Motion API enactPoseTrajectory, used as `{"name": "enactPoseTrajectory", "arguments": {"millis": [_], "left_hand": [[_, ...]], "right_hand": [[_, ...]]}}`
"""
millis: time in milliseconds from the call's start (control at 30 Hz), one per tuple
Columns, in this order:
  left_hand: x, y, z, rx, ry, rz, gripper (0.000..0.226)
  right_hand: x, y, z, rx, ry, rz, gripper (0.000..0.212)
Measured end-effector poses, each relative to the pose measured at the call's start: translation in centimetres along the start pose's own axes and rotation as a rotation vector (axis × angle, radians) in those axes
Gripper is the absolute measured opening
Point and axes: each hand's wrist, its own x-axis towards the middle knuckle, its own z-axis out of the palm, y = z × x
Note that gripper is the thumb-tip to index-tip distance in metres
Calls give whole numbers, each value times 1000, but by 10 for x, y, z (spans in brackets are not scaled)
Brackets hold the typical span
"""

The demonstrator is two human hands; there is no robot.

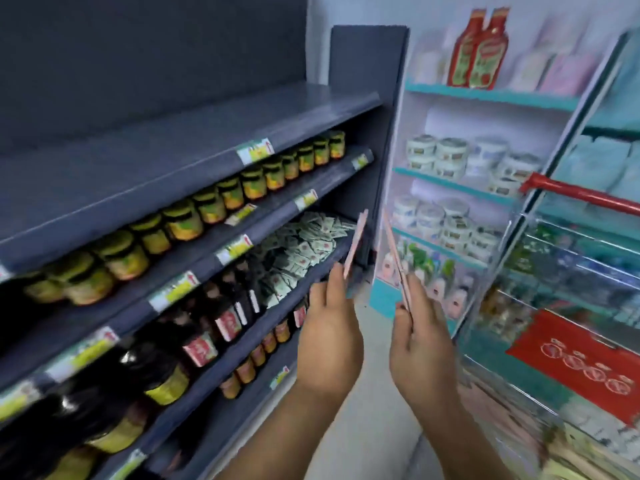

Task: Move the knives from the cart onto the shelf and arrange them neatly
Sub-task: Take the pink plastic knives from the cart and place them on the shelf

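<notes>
My left hand (329,334) grips a flat pink knife pack (356,242) by its lower end, held upright and edge-on. A second thin pink knife pack (394,251) stands upright in my right hand (424,344). Both hands are raised in front of the right end of the dark grey shelf unit (194,140), whose top shelf is bare. The shopping cart (568,271), with its red handle, stands at my right; its contents are blurred.
The grey shelves below hold yellow-labelled jars (211,209), white sachets (304,244) and dark sauce bottles (214,327). A white-and-teal rack (460,181) with tubs and ketchup bottles stands straight ahead. Pale floor runs between shelf and cart.
</notes>
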Motion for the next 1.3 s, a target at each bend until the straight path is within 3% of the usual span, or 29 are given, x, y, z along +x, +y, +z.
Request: {"name": "enactPoseTrajectory", "arguments": {"millis": [300, 633, 900, 1100, 1300], "left_hand": [[13, -91, -186, -44, 288, -22, 52], [28, -174, -318, 116, 467, -215, 50], [63, -243, -380, 381, 424, -502, 59], [90, -282, -391, 622, 231, -687, 62], [105, -298, -387, 609, 133, -788, 46]], "right_hand": [[-3, -180, 86, 136, -89, -195, 48], [16, -316, 171, 218, -334, -345, 49], [44, -392, 249, 86, -561, -475, 51], [68, -421, 314, -68, -693, -501, 51], [75, -428, 358, -200, -766, -501, 56]]}}
